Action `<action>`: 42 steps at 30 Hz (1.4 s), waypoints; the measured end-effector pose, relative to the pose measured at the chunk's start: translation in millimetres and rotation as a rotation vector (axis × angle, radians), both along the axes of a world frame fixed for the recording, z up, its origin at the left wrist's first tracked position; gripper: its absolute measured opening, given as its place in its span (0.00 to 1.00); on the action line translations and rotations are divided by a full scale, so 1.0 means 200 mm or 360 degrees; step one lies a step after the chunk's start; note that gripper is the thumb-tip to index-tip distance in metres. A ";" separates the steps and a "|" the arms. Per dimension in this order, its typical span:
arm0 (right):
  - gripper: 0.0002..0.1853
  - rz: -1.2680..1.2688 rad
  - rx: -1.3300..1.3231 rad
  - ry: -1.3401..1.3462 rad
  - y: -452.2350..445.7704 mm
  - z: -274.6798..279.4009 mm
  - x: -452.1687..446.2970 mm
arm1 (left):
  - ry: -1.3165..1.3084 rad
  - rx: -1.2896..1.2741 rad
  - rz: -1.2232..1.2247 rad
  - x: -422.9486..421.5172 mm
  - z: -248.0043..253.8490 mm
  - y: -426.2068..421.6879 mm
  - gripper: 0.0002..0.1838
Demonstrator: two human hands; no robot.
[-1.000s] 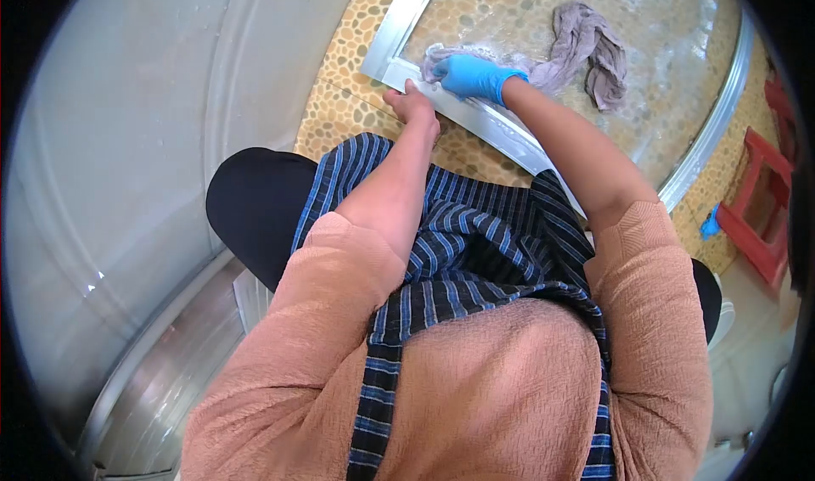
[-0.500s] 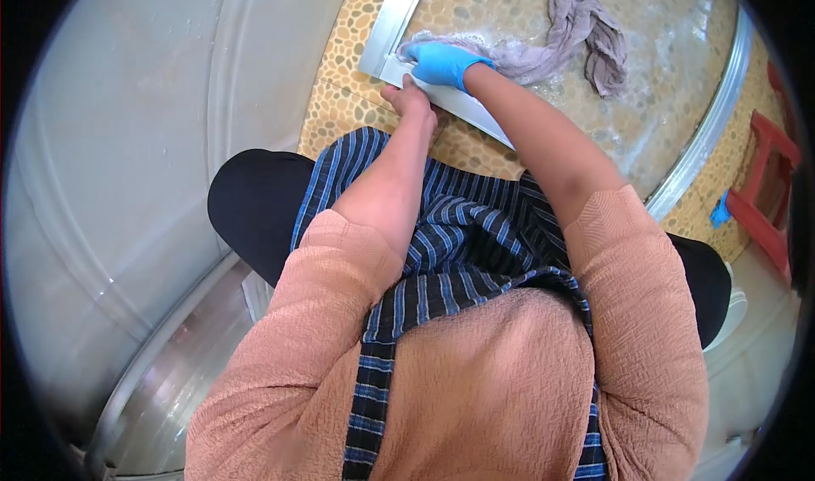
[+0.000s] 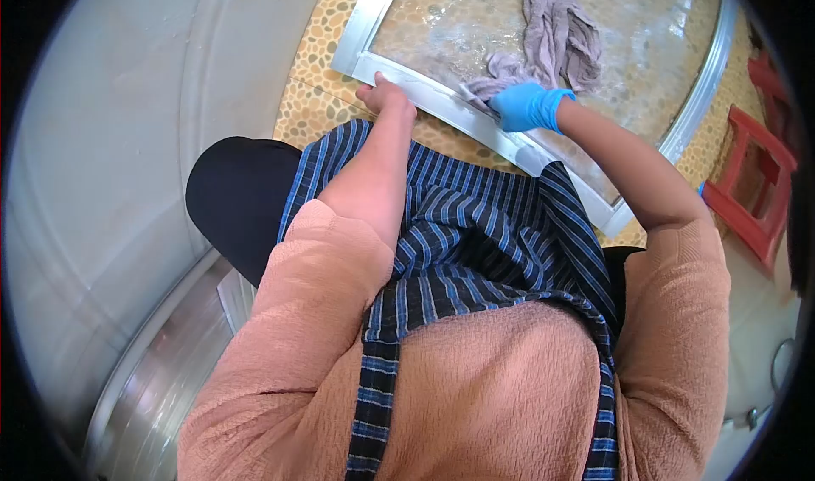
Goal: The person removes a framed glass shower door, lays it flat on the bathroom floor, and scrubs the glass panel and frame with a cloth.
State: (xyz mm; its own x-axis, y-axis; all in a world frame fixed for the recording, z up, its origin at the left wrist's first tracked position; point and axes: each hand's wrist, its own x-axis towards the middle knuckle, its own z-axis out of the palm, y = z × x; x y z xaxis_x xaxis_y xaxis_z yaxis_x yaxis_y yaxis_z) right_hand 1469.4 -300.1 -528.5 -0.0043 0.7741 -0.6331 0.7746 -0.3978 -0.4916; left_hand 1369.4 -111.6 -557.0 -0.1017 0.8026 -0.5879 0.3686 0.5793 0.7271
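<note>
A clear, wet panel point(image 3: 628, 99) in a silvery metal frame point(image 3: 441, 99) lies over the pebble-patterned floor. Near the frame's left corner, my bare left hand point(image 3: 387, 95) grips its near edge, thumb on top and the other fingers underneath. My right hand point(image 3: 528, 107), in a blue glove, is closed on one end of a wet mauve cloth point(image 3: 556, 35) and presses it at the near frame bar. The rest of the cloth lies bunched on the panel beyond the glove.
A red plastic stool point(image 3: 751, 188) stands at the right, with another red piece behind it. A pale curved wall point(image 3: 127, 116) rises on the left. The pebble-patterned floor point(image 3: 310, 112) shows beside the frame's left corner.
My right hand has slid to the right along the near frame bar, away from the left corner, drawing the cloth's end with it. My left hand keeps its hold on the frame.
</note>
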 end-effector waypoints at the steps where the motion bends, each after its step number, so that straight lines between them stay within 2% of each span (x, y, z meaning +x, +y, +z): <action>1: 0.15 0.0080 -0.0129 -0.0020 -0.05 -0.03 -0.01 | 0.0042 0.0003 0.0015 0.00 0.00 0.00 0.12; 4: 0.14 0.0204 -0.0183 -0.0001 -0.25 -0.10 -0.01 | 0.0093 0.0005 0.0022 0.01 0.01 -0.01 0.13; 7: 0.14 0.0326 -0.0292 0.0065 -0.46 0.00 0.02 | 0.0089 0.0006 0.0034 0.02 -0.02 -0.02 0.16; 11: 0.11 0.0423 -0.0474 0.0014 -0.77 -0.09 0.01 | 0.0087 0.0034 0.0059 0.05 0.00 -0.04 0.21; 13: 0.12 0.0592 -0.0495 -0.0094 -0.84 -0.10 0.00 | 0.0041 -0.0075 0.0163 0.05 0.02 -0.03 0.21; 14: 0.12 0.0569 -0.0499 -0.0095 -0.88 -0.10 0.03 | -0.0177 -0.0128 0.0283 0.06 -0.03 0.00 0.21; 16: 0.13 0.0222 -0.0862 0.0257 -0.95 -0.07 0.15 | -0.0313 -0.0032 0.0173 0.05 -0.12 0.04 0.21; 17: 0.14 0.0213 -0.0676 0.0145 -0.88 0.08 0.25 | -0.0429 0.0067 0.0097 0.03 -0.16 0.06 0.21; 18: 0.18 -0.0013 -0.0363 -0.0140 -0.94 -0.07 0.38 | -0.0415 0.0048 0.0089 0.03 -0.18 0.09 0.21; 19: 0.19 -0.0411 -0.0498 -0.0532 -0.75 0.01 0.48 | -0.0277 -0.0121 0.0092 0.04 -0.27 0.25 0.21; 20: 0.21 -0.0877 0.0118 -0.0783 -0.80 -0.06 0.62 | -0.0226 -0.0198 0.0076 0.09 -0.26 0.27 0.21; 21: 0.26 -0.1175 0.0326 -0.0740 -0.73 -0.04 0.71 | -0.0238 -0.0210 0.0059 0.12 -0.21 0.22 0.21; 23: 0.27 -0.1332 0.0481 -0.0942 -0.46 0.22 0.62 | -0.0121 -0.0035 -0.0035 0.13 -0.06 0.13 0.23; 25: 0.30 -0.1417 0.0384 -0.0279 -0.21 0.33 0.55 | -0.0202 0.0005 -0.0134 0.10 -0.11 0.15 0.24; 26: 0.31 -0.1438 0.0530 -0.0853 -0.11 0.16 0.43 | -0.0285 0.0036 -0.0069 0.09 -0.18 0.18 0.23; 27: 0.33 -0.1424 0.0670 -0.1426 -0.03 -0.06 0.29 | -0.0366 0.0067 0.0005 0.09 -0.21 0.21 0.22; 29: 0.37 -0.1065 0.0415 -0.1347 0.02 -0.09 0.21 | -0.0304 0.0065 0.0028 0.09 -0.15 0.19 0.22; 30: 0.31 -0.1033 0.0589 -0.1322 0.01 -0.14 0.21 | -0.0237 0.0054 0.0044 0.11 -0.12 0.16 0.22; 31: 0.31 -0.1011 0.0583 -0.1353 -0.03 -0.17 0.21 | -0.0266 0.0033 0.0055 0.15 -0.09 0.15 0.22; 33: 0.24 -0.0772 0.0946 -0.0707 -0.19 -0.17 0.21 | -0.0154 -0.0241 0.0213 0.16 -0.02 0.18 0.24; 35: 0.18 -0.0268 0.1045 -0.0886 -0.39 -0.03 0.20 | -0.0335 -0.0135 0.0258 0.16 -0.04 0.16 0.22; 37: 0.15 -0.0295 0.0861 -0.0721 -0.59 -0.02 0.28 | -0.0258 -0.0048 0.0045 0.12 -0.10 0.17 0.27; 39: 0.15 -0.0872 0.0328 -0.0697 -0.74 -0.07 0.40 | -0.0200 -0.0033 0.0087 0.12 -0.08 0.14 0.29; 41: 0.14 -0.0649 0.0111 -0.1173 -0.89 -0.01 0.54 | -0.0135 -0.0016 0.0109 0.11 -0.10 0.15 0.31; 42: 0.16 -0.0902 0.0012 -0.1248 -0.97 -0.01 0.59 | -0.0218 -0.0070 0.0167 0.11 -0.11 0.15 0.32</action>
